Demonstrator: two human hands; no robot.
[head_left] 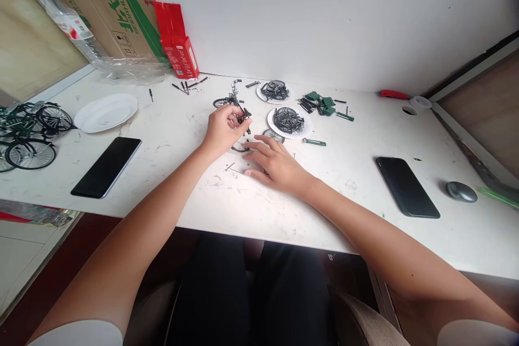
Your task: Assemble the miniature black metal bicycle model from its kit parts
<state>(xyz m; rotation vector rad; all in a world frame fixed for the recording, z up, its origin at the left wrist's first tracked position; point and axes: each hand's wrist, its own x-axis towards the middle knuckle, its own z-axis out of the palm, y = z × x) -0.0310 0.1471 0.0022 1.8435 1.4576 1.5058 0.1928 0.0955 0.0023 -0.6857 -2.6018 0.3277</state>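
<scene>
My left hand (227, 128) is closed on a small model bicycle (224, 101), gripping it near the seat. The bicycle's front wheel and handlebar stick out beyond my fingers, and part of its frame is hidden by them. My right hand (275, 165) rests low over the table with its fingers spread apart. Near its fingertips lie a loose spoked wheel (273, 135) and a dark curved part (240, 146), partly covered. Just left of the right thumb are thin metal pieces (230, 166) on the table.
Paper plates (308, 128) hold piled wheels. Green and black parts (320, 104) lie to their right. Finished-looking model bicycles (30, 124), a white plate (106, 113) and a phone (107, 167) are at left. Another phone (406, 186) and a mouse (461, 191) lie right; a red box (180, 57) stands behind.
</scene>
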